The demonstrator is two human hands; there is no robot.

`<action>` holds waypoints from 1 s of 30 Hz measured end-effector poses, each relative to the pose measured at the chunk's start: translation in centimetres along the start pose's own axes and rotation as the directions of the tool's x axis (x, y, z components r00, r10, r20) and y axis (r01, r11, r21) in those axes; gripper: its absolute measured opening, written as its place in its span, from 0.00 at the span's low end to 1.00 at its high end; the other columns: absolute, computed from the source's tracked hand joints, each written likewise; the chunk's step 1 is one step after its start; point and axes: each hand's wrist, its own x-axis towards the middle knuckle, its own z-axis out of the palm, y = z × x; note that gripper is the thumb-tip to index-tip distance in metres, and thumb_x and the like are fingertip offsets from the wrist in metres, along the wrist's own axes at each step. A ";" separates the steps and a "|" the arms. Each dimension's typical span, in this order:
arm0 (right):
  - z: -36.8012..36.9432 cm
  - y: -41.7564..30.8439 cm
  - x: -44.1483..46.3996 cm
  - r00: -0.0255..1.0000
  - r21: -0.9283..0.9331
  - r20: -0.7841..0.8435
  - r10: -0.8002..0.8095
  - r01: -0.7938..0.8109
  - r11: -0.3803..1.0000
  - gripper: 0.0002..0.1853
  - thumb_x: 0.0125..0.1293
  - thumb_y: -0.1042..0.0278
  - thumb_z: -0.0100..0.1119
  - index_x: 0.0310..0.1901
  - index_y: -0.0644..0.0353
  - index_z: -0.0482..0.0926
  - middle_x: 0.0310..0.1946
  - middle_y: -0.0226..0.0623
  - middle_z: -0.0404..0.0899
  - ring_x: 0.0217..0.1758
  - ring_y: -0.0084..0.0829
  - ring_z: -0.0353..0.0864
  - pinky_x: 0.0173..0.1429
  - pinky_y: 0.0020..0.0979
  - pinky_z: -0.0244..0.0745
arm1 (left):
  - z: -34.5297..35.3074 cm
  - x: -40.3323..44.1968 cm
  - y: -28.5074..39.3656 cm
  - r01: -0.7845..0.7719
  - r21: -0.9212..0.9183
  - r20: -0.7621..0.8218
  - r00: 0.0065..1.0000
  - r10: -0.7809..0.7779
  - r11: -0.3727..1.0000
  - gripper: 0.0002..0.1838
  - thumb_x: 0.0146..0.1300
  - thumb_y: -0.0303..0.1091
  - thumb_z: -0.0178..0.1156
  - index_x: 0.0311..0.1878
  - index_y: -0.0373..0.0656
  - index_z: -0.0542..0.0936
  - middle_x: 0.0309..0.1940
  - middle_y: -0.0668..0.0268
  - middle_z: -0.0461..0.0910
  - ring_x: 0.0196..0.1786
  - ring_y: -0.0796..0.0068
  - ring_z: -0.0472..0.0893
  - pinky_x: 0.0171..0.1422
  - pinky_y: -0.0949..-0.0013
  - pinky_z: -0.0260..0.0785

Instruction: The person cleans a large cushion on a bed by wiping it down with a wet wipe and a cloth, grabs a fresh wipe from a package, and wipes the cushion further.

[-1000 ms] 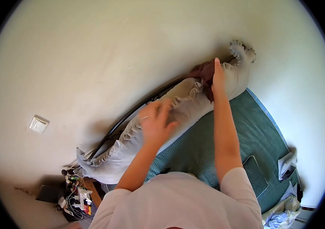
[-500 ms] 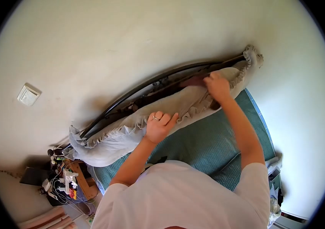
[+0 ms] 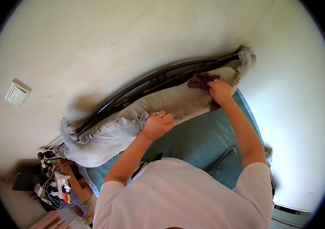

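A greyish ruffled headboard cover hangs over the front of a dark metal headboard. My left hand, wearing a ring, is closed on the cover's ruffled edge near its middle. Farther right, my right hand grips a dark maroon cloth, which lies bunched on top of the cover. Part of this cloth is hidden under my fingers, and a dark end shows below the hand.
Below the headboard lies a bed with a green quilted mat. A cluttered wooden nightstand with cables stands at the lower left. A wall switch is on the left wall.
My right hand has shifted slightly down, and the maroon cloth, blurred before, now shows bunched on the cover. My left fingers have curled tighter on the ruffle. The view has shifted a little.
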 end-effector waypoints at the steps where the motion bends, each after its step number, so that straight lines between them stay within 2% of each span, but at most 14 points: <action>1: -0.5 0.2 0.4 0.997 -0.036 0.000 0.072 -0.072 0.997 0.09 0.54 0.66 0.54 0.36 0.50 0.81 0.34 0.37 0.78 0.42 0.42 0.79 0.43 0.45 0.75 | 0.2 0.0 0.1 -0.024 -0.011 0.010 1.000 0.024 1.000 0.05 0.41 0.34 0.58 0.21 0.52 0.71 0.23 0.72 0.62 0.29 0.75 0.70 0.30 0.70 0.64; 4: -1.8 0.8 2.1 0.951 0.033 -0.192 0.241 -0.239 0.970 0.11 0.56 0.66 0.54 0.40 0.51 0.80 0.36 0.40 0.77 0.44 0.43 0.78 0.46 0.44 0.74 | -1.7 0.2 1.1 0.052 -0.111 0.039 0.998 -0.048 0.993 0.10 0.42 0.35 0.62 0.32 0.52 0.77 0.27 0.72 0.67 0.33 0.72 0.72 0.35 0.67 0.66; 8: -2.3 -0.3 2.0 0.954 0.154 -0.292 0.062 -0.017 0.988 0.14 0.57 0.64 0.53 0.45 0.53 0.79 0.37 0.42 0.75 0.43 0.46 0.76 0.47 0.42 0.72 | -7.9 -1.2 1.1 0.136 -0.077 -0.048 0.989 -0.140 0.988 0.24 0.40 0.38 0.69 0.46 0.51 0.79 0.36 0.69 0.72 0.39 0.67 0.73 0.42 0.63 0.66; 9: -1.8 -0.5 2.1 0.971 0.276 -0.218 0.102 -0.039 0.960 0.14 0.57 0.65 0.53 0.45 0.54 0.79 0.37 0.42 0.75 0.43 0.45 0.76 0.47 0.41 0.72 | -8.8 -2.1 0.6 0.398 0.038 -0.110 0.914 -0.392 0.917 0.27 0.43 0.36 0.66 0.52 0.51 0.77 0.38 0.67 0.72 0.42 0.65 0.72 0.45 0.61 0.64; 12: -2.5 -4.5 3.5 0.990 0.526 -0.141 0.002 0.073 0.848 0.15 0.56 0.68 0.53 0.45 0.53 0.81 0.38 0.42 0.75 0.43 0.43 0.75 0.48 0.37 0.72 | -7.0 -5.9 0.2 0.674 0.014 -0.142 0.732 -0.666 0.738 0.28 0.42 0.32 0.64 0.53 0.50 0.78 0.37 0.67 0.72 0.42 0.65 0.72 0.43 0.63 0.62; 14: -5.0 -13.6 4.7 0.968 0.637 -0.115 -0.223 0.244 0.731 0.17 0.53 0.75 0.51 0.46 0.58 0.80 0.35 0.41 0.75 0.40 0.41 0.76 0.43 0.35 0.73 | -4.7 -7.2 0.9 0.448 0.024 -0.132 0.887 -0.442 0.893 0.23 0.41 0.31 0.62 0.47 0.50 0.81 0.32 0.70 0.72 0.36 0.69 0.72 0.39 0.66 0.62; 15: -5.4 -18.2 4.1 0.920 0.441 -0.162 -0.356 0.390 0.808 0.14 0.53 0.72 0.54 0.43 0.57 0.80 0.35 0.41 0.73 0.40 0.41 0.76 0.42 0.37 0.74 | -4.9 -6.5 0.7 0.427 0.054 -0.208 0.889 -0.408 0.903 0.18 0.40 0.32 0.61 0.40 0.50 0.82 0.27 0.73 0.69 0.31 0.72 0.70 0.34 0.68 0.61; 18: -2.4 -25.9 0.6 0.760 0.432 0.137 -0.636 0.532 0.728 0.09 0.59 0.65 0.52 0.40 0.51 0.80 0.37 0.44 0.71 0.41 0.42 0.77 0.42 0.42 0.73 | -5.4 -7.4 -0.9 0.330 0.026 -0.230 0.920 -0.316 0.943 0.16 0.41 0.31 0.60 0.38 0.50 0.82 0.24 0.73 0.68 0.30 0.73 0.70 0.34 0.68 0.62; 22: -3.0 -18.9 0.0 0.908 0.440 0.315 -0.276 0.118 0.890 0.09 0.57 0.63 0.52 0.34 0.57 0.79 0.45 0.46 0.74 0.43 0.48 0.79 0.45 0.45 0.74 | -5.8 -9.5 -0.9 0.327 0.150 -0.094 0.944 -0.316 0.933 0.17 0.41 0.32 0.60 0.39 0.51 0.82 0.22 0.73 0.67 0.28 0.74 0.71 0.29 0.70 0.62; 23: -3.9 -14.8 0.0 0.880 0.216 0.175 -0.441 0.403 0.889 0.08 0.57 0.66 0.52 0.34 0.55 0.80 0.43 0.44 0.74 0.44 0.47 0.78 0.46 0.45 0.74 | -5.7 -9.6 -0.8 0.344 0.130 -0.090 0.938 -0.334 0.930 0.17 0.42 0.33 0.60 0.41 0.50 0.81 0.22 0.73 0.66 0.26 0.74 0.71 0.27 0.70 0.62; 25: -4.2 -7.3 1.1 0.960 0.008 0.233 -0.157 0.160 0.987 0.08 0.56 0.68 0.52 0.35 0.53 0.81 0.40 0.43 0.73 0.43 0.47 0.78 0.46 0.45 0.74 | -5.4 -9.3 -0.6 0.318 0.062 -0.079 0.946 -0.313 0.946 0.17 0.43 0.32 0.59 0.41 0.49 0.81 0.22 0.73 0.66 0.26 0.73 0.71 0.28 0.70 0.63; 27: -2.8 0.0 3.8 0.998 -0.073 0.054 -0.039 0.043 0.996 0.10 0.57 0.68 0.50 0.37 0.55 0.81 0.37 0.46 0.75 0.43 0.49 0.77 0.48 0.45 0.73 | -5.3 -9.3 0.5 0.305 0.009 -0.070 0.950 -0.303 0.952 0.16 0.45 0.32 0.59 0.42 0.49 0.81 0.22 0.73 0.66 0.26 0.73 0.71 0.28 0.70 0.63; 28: -1.8 2.8 6.0 0.997 -0.065 -0.067 0.046 -0.050 0.997 0.11 0.58 0.68 0.49 0.39 0.56 0.81 0.37 0.48 0.76 0.44 0.51 0.77 0.49 0.45 0.72 | -5.2 -9.2 1.6 0.294 -0.025 -0.037 0.955 -0.295 0.955 0.17 0.45 0.32 0.60 0.43 0.48 0.81 0.22 0.72 0.66 0.26 0.73 0.71 0.28 0.70 0.64; 30: -2.3 4.1 9.2 0.898 0.415 -0.300 0.322 -0.181 0.892 0.15 0.59 0.67 0.48 0.44 0.59 0.80 0.39 0.54 0.78 0.47 0.54 0.76 0.51 0.44 0.72 | -5.3 -9.2 3.3 0.269 -0.060 -0.003 0.963 -0.270 0.961 0.18 0.46 0.32 0.60 0.44 0.48 0.81 0.22 0.72 0.66 0.26 0.73 0.71 0.28 0.70 0.64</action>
